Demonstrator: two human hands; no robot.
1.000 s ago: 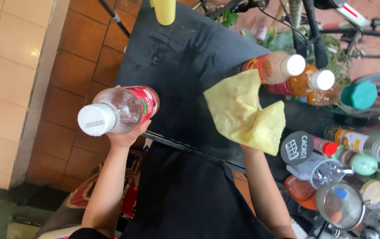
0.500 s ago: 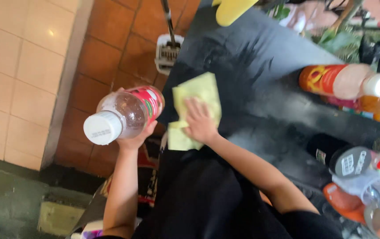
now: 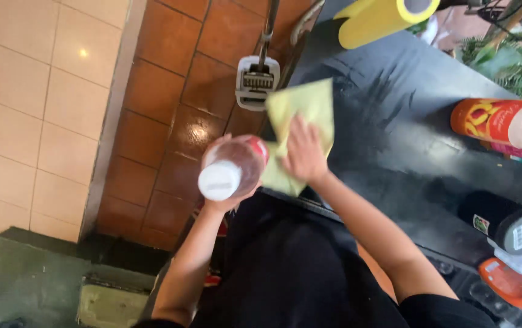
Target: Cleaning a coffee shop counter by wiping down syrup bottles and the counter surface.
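Head view, looking straight down at a black counter (image 3: 407, 152), the landmark for everything else. At the counter's left edge, the person's right hand (image 3: 302, 152) lies flat on a yellow-green cloth (image 3: 309, 109), fingers spread and extended, pressing the cloth against the dark surface; it pins the cloth rather than gripping it. The cloth is crumpled, one corner reaching toward the far end of the counter and another hanging just over the near left edge. Streaks show on the counter just right of the cloth. The left hand (image 3: 227, 197) is off the counter, just left of its edge and above the floor, with fingers curled firmly around a clear plastic bottle (image 3: 233, 170). The bottle has a white cap facing the camera and a red label band; it is held up in the air, touching only the hand, and sits just beside the cloth. Beyond the cloth, off the counter's left edge, a white mop head (image 3: 257, 82) on a dark pole rests over brown floor tiles (image 3: 170, 91). At the counter's far end lies a yellow roll (image 3: 382, 18). Along the counter's right side stand an orange can (image 3: 492, 121) with a pale lid and, nearer the person, a black jar (image 3: 510, 225). The person wears a black garment, filling the space at the counter's near end.
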